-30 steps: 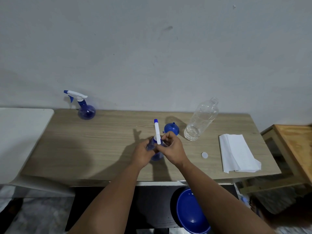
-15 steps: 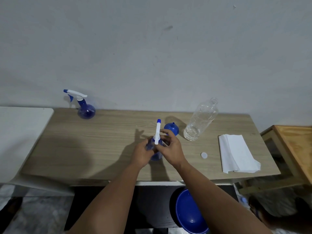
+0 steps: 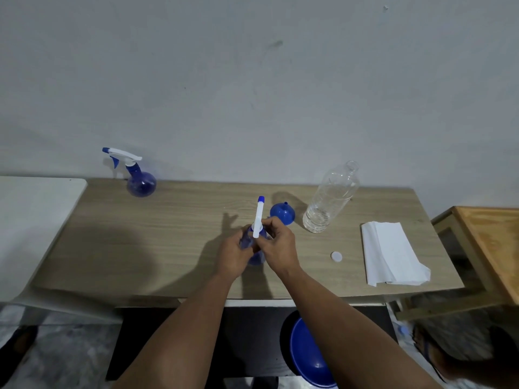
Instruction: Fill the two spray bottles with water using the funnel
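At the table's [image 3: 168, 248] middle, the near spray bottle [image 3: 254, 258] is gripped at its body by the left hand [image 3: 234, 255], while its white trigger head [image 3: 257, 219] is pinched by the right hand [image 3: 276, 248]; whether it is being screwed on or off cannot be told. The funnel [image 3: 282, 214] lies just behind, upturned.

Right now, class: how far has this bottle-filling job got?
Done: clear water bottle uncapped and nearly empty, its cap beside it.

In hand: left hand holds the near spray bottle; right hand grips its spray head.

Left: unclear; funnel lies idle, far spray bottle stands capped.
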The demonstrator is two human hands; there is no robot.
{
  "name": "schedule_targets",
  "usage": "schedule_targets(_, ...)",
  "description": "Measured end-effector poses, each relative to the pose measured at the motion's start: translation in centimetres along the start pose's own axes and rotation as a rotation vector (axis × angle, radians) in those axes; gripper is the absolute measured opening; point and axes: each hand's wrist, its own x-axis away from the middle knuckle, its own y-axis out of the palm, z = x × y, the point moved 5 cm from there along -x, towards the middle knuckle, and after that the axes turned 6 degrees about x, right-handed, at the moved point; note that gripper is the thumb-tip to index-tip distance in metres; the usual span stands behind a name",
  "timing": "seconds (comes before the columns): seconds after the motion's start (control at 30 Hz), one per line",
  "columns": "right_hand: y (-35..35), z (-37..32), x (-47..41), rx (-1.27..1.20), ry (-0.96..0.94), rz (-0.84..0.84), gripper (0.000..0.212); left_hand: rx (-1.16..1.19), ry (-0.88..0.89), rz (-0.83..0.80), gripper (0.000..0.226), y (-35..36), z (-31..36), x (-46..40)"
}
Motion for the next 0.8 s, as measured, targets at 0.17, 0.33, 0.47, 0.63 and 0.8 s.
schedule_targets(0.17, 0.2, -0.9, -0.2, 0.109, 0.025, 0.020, 0.048, -0.189, -0.043, 0.073, 0.028, 0.4, 1.1, 1.4)
schedule_targets(0.33, -0.3, -1.1, 0.3, 0.175, -0.002, -0.020, 0.015, -0.501, 0.002, -0.131, 0.068, -0.7, 1.5, 6.1)
schedule_targets(0.47, 2.1, -0.2, 1.9, 0.129, 0.088, -0.116, 0.013, -0.525, -0.081, 0.024, 0.081, -6.2, -1.8, 11.1)
schedule_targets(0.63, 8.9, 0.1, 4.9, 0.298, 0.009, -0.465, 0.009, -0.552, -0.115, 0.420, 0.071, -14.3, -2.8, 15.8)
schedule_targets(0.8, 13.2, -3.0, 8.0, 0.338, -0.077, -0.544, 0.037, -0.623, -0.110, 0.593, 0.089, -18.5, -1.6, 17.8)
